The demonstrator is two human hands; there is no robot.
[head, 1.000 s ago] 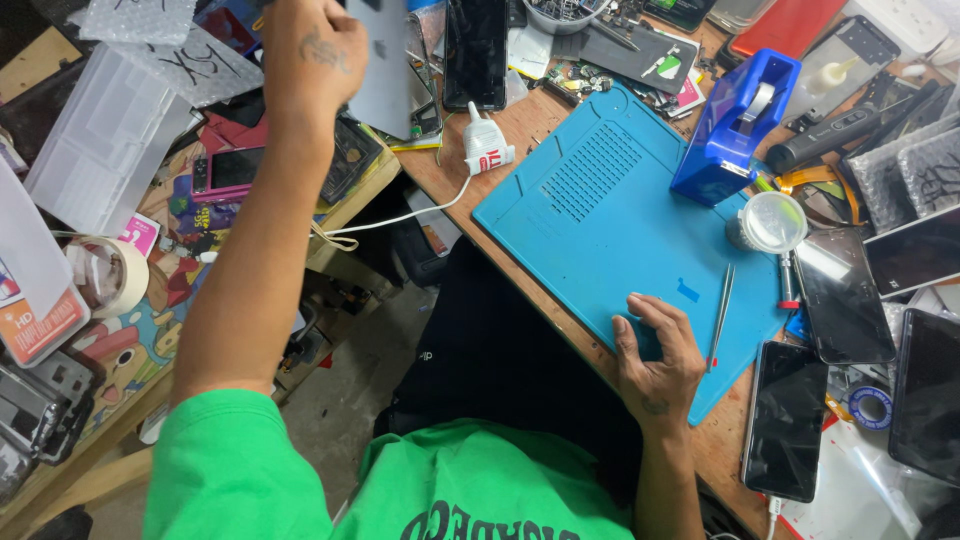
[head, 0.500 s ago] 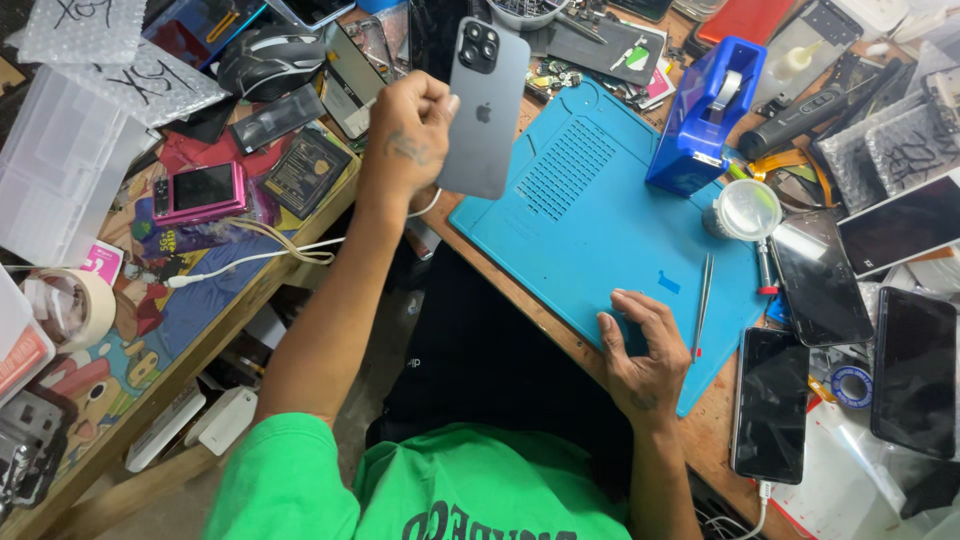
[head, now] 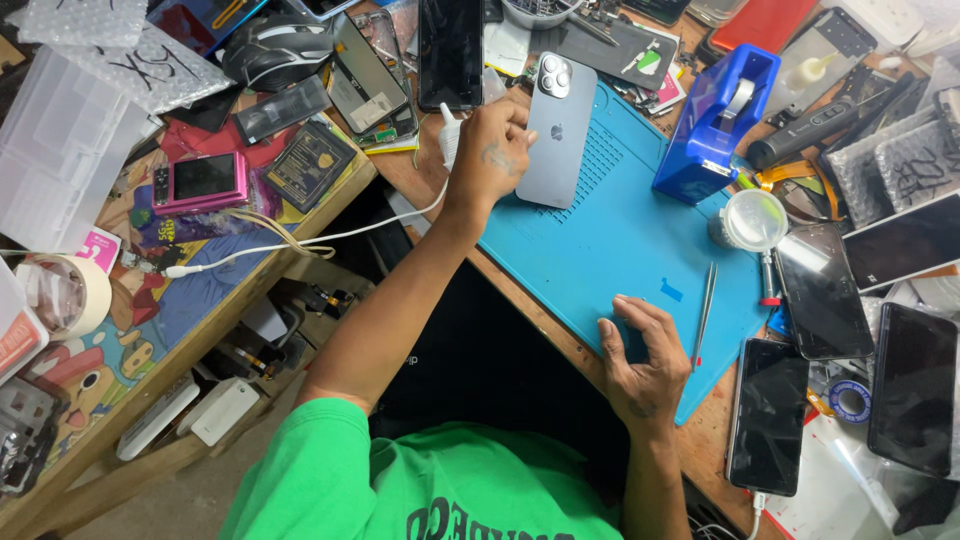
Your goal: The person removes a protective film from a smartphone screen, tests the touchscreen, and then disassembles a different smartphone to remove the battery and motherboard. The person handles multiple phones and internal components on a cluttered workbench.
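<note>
Clutter fills the far left of the wooden desk (head: pixel 420 175): a roll of pale masking tape (head: pixel 68 295) at the edge, then a small pink phone (head: pixel 200 180) lying face up, with a thin white cable (head: pixel 300 240) trailing past it toward my arm.

My left hand (head: pixel 492 152) reaches out over the upper corner of the blue silicone work mat (head: pixel 640 240). Its fingers are curled around the left edge of a grey smartphone with a triple camera cluster (head: pixel 558 130), which I hold back side up, its lower end down on the mat.

Further right, my right hand (head: pixel 640 355) rests flat on the mat's near edge, fingers spread and loose, holding nothing. Just beside it lie slim metal tweezers (head: pixel 705 310). Above them stands a blue tape dispenser (head: pixel 715 125), and near it a small clear plastic cup (head: pixel 752 220). Several dark phone screens (head: pixel 768 415) lie along the right side of the desk.
</note>
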